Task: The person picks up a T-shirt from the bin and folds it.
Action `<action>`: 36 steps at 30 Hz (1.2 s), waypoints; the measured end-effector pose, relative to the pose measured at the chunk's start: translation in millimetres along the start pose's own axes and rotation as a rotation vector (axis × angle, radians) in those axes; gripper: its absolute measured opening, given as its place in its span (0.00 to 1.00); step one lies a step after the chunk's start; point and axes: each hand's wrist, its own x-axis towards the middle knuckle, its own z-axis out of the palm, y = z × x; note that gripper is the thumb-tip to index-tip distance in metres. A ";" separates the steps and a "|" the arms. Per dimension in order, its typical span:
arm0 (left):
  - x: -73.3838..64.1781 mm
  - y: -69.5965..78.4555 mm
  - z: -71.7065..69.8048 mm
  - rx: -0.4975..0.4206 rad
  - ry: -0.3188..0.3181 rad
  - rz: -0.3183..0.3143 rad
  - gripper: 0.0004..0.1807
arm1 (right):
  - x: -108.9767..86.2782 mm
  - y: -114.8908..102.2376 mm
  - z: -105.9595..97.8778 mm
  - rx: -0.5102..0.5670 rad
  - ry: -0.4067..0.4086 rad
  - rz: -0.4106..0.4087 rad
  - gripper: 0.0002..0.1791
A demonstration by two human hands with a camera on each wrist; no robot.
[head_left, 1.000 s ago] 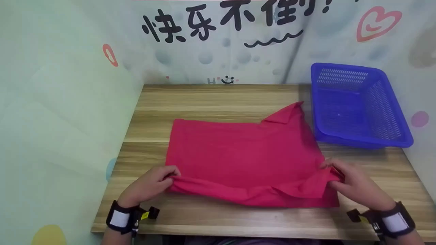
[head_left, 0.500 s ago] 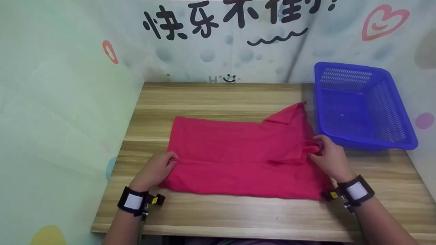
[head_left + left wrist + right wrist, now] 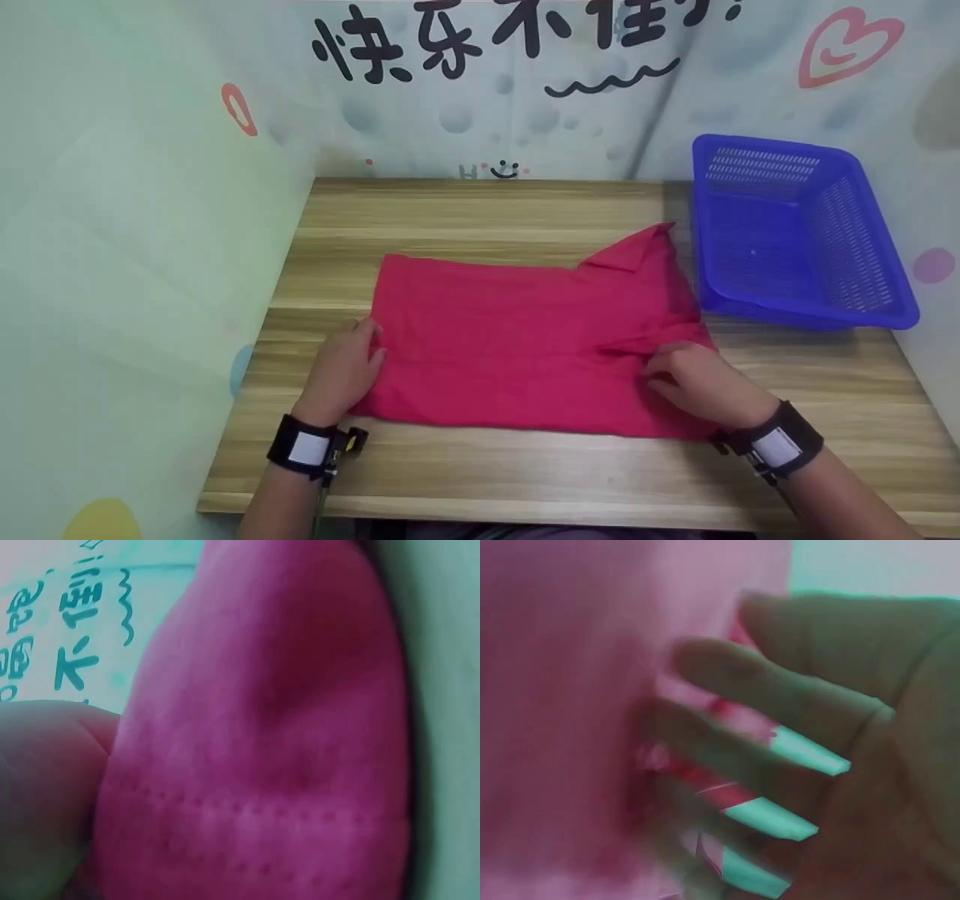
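A red T-shirt [image 3: 495, 337] lies folded in a wide rectangle, with a stitched hem [image 3: 247, 810] visible in the left wrist view. One pointed corner [image 3: 637, 247] sticks up at its far right, and creases run in from the right side. At the shirt's left edge rests my left hand [image 3: 341, 371], fingers and thumb slightly apart. My right hand [image 3: 705, 382] is over the shirt's near right part. Its fingers [image 3: 727, 675] are spread and loosely bent in the right wrist view, with gaps between them and nothing gripped.
A blue perforated plastic basket [image 3: 772, 247] stands at the right rear, close to the shirt's right edge. The wooden table [image 3: 480, 480] meets printed cloth walls [image 3: 150, 262] at the left, back and right.
The shirt's near edge has been folded away from the person onto the shirt. The right hand has let go of the fabric and come back toward the near side; the left hand has loosened its pinch.
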 end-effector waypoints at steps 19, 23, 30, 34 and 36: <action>-12.3 30.6 10.0 0.114 -0.272 0.136 0.23 | 21.1 13.3 11.6 -0.126 -0.148 0.179 0.45; 10.7 33.3 0.1 0.135 -0.318 0.182 0.17 | 35.5 12.8 -6.2 -0.087 -0.121 0.183 0.41; 80.7 23.7 -11.0 0.227 -0.162 0.244 0.08 | 86.5 28.4 -35.5 -0.108 -0.034 0.061 0.12; 110.7 22.6 -11.5 0.228 -0.179 0.253 0.15 | 114.6 45.2 -35.0 -0.127 -0.147 0.044 0.08; 123.7 23.2 -9.5 0.219 -0.206 0.254 0.18 | 124.6 52.2 -33.1 -0.117 -0.166 0.071 0.10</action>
